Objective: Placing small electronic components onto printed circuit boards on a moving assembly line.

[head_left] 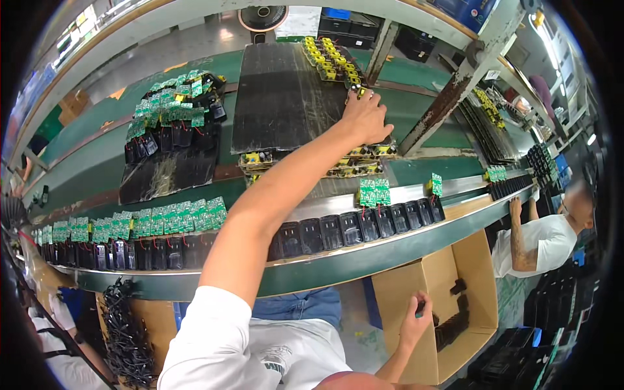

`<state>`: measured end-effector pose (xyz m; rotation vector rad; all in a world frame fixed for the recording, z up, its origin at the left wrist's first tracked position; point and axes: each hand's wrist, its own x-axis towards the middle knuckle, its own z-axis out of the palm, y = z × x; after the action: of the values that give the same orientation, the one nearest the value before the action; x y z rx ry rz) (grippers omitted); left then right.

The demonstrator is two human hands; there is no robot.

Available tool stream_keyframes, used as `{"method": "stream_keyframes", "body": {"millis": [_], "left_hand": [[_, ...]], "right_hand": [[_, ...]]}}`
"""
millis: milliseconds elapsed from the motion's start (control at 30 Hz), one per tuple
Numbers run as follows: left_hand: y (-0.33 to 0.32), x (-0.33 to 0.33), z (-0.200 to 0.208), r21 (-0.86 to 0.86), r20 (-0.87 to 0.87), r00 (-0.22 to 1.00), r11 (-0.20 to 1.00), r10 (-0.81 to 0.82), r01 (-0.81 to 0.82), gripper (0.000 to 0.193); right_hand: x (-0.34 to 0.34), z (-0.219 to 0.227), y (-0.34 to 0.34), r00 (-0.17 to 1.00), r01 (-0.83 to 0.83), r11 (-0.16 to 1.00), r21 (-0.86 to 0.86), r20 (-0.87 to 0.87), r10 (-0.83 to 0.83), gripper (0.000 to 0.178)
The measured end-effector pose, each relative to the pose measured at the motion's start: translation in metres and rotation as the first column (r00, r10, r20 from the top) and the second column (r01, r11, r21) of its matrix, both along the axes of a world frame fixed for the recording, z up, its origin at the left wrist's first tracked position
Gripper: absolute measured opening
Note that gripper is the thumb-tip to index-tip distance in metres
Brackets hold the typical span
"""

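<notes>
My left hand (367, 118) reaches across the bench to the far edge of a dark flat sheet (270, 97). Its fingers close on a circuit board (355, 90) with yellow components, at the near end of a group of similar boards (330, 58). Low on the right, my right hand (415, 320) is beside the cardboard box (465, 292), with its fingers curled round a small black piece (420, 304), mostly hidden. Between my arms and the bench, a row of black plastic cases (331, 231) lines the near edge; a few have green circuit boards (374, 192) wired to them.
More cases with green boards (162, 221) line the left edge. A pile of wired boards (172, 107) lies beyond. A rusty post (432, 117) rises right of my left hand. Black cables (123, 331) hang low left. A co-worker (543, 240) is at the right.
</notes>
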<state>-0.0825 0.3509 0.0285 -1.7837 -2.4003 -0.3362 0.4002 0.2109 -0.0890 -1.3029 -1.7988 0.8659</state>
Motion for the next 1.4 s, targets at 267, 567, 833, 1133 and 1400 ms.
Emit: {"method": "stream_keyframes", "body": {"millis": [267, 567, 833, 1133, 1400], "left_hand": [[-0.002, 0.013, 0.015, 0.177, 0.017, 1.000, 0.984, -0.015, 0.011, 0.069], [0.007, 0.004, 0.017, -0.075, 0.061, 0.969, 0.970, 0.238, -0.233, 0.061], [-0.056, -0.049, 0.017, 0.045, -0.273, 0.926, 0.958, -0.260, 0.282, 0.035], [-0.096, -0.068, 0.024, 0.095, -0.208, 0.925, 0.934, -0.319, 0.344, 0.044], [-0.117, -0.053, 0.016, 0.019, 0.054, 0.991, 0.992, -0.123, 0.122, 0.057]], "right_hand": [[-0.004, 0.002, -0.005, 0.998, -0.057, 0.998, 0.022, 0.028, 0.056, 0.024], [-0.003, -0.011, -0.019, 0.998, -0.033, 0.999, -0.030, 0.050, 0.034, 0.026], [-0.011, -0.002, -0.021, 0.998, -0.031, 0.998, -0.049, 0.053, 0.033, 0.027], [-0.025, 0.000, -0.027, 0.997, -0.031, 0.998, -0.048, 0.073, 0.035, 0.027], [-0.037, 0.013, -0.036, 0.999, 0.038, 0.999, -0.036, 0.024, -0.037, 0.036]]}}
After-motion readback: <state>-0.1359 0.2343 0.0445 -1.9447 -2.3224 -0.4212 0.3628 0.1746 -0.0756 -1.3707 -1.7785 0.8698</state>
